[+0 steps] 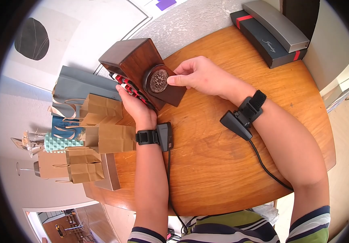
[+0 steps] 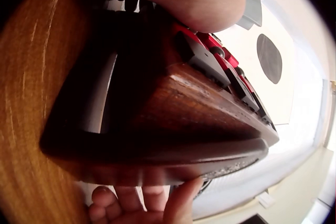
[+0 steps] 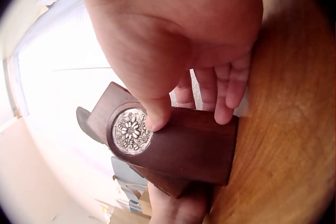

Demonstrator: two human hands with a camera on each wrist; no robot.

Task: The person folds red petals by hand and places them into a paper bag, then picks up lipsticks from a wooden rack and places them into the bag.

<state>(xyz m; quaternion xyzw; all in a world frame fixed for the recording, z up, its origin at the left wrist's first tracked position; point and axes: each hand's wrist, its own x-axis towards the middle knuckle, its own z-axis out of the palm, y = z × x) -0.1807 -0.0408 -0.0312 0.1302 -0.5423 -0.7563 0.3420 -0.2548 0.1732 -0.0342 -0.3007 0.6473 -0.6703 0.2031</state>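
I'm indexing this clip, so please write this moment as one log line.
wooden box: tilted | left hand: against box, most fingers hidden | right hand: pinching box edge, thumb at floral medallion

Glossy dark wood box [image 1: 134, 60], embossed metallic medallion [image 1: 158, 80] (rough-looking)

- Most fingers of the left hand [image 1: 138, 110] are hidden by the wooden box [image 1: 132, 60].
- The left hand partly covers the red-and-black pieces [image 1: 130, 90].
- The striped shirt [image 1: 231, 227] is cut off at the near edge.
- Objects [image 1: 63, 230] through the near-left doorway [image 1: 32, 218] are too small to tell.
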